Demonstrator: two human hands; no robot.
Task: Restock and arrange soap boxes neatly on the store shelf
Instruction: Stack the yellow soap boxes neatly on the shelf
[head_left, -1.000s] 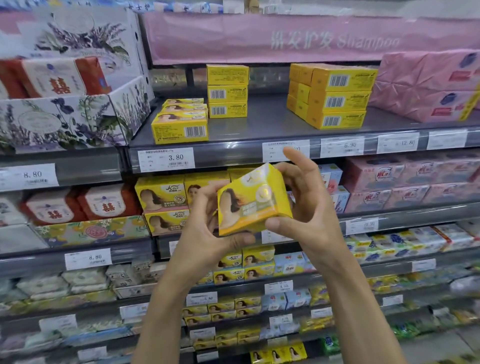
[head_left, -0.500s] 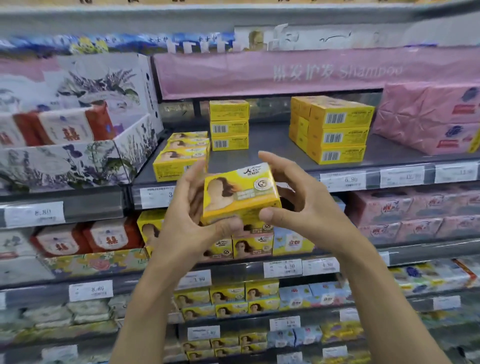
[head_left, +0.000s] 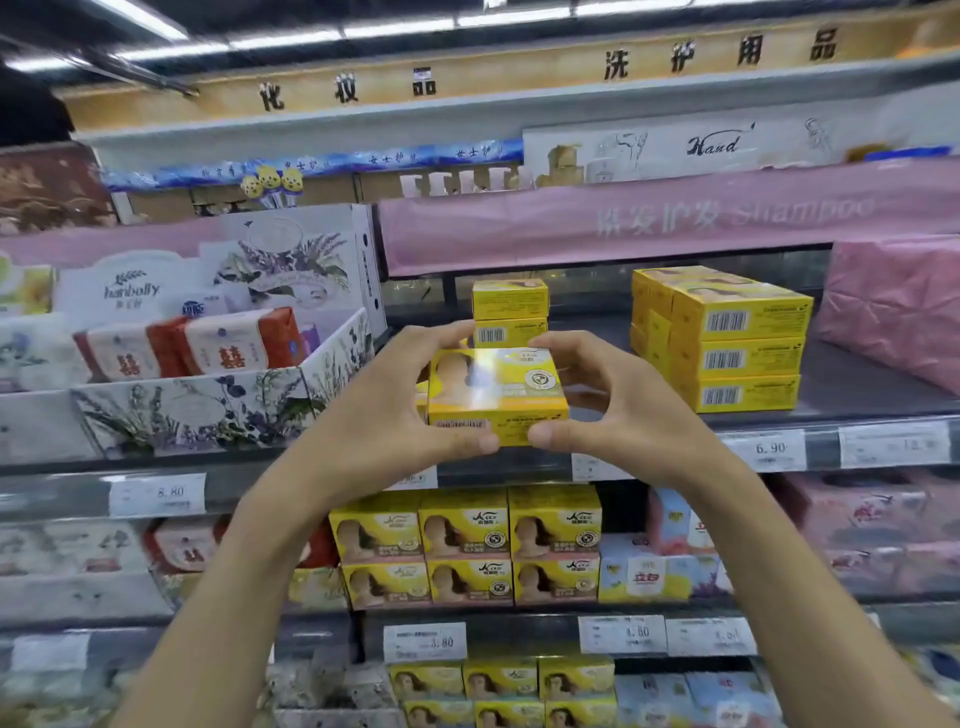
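Observation:
I hold a yellow soap box (head_left: 496, 395) level in front of the upper shelf (head_left: 649, 431). My left hand (head_left: 384, 410) grips its left end and my right hand (head_left: 618, 410) grips its right end, thumbs under the front edge. Behind the box stands a small stack of yellow boxes (head_left: 510, 312), partly hidden by my fingers. A bigger block of yellow boxes (head_left: 727, 343) sits further right on the same shelf. The low pile of yellow boxes at the shelf's left is hidden behind my left hand.
A floral display carton (head_left: 218, 405) with red-and-white soap packs stands left of the shelf. Pink wrapped packs (head_left: 893, 312) fill the right end. Rows of yellow boxes (head_left: 467, 545) line the shelf below. Bare grey shelf lies between the two yellow stacks.
Both hands lifted the yellow box up to the upper shelf's height and turned it level. The camera tilted upward, so the ceiling signs came into view.

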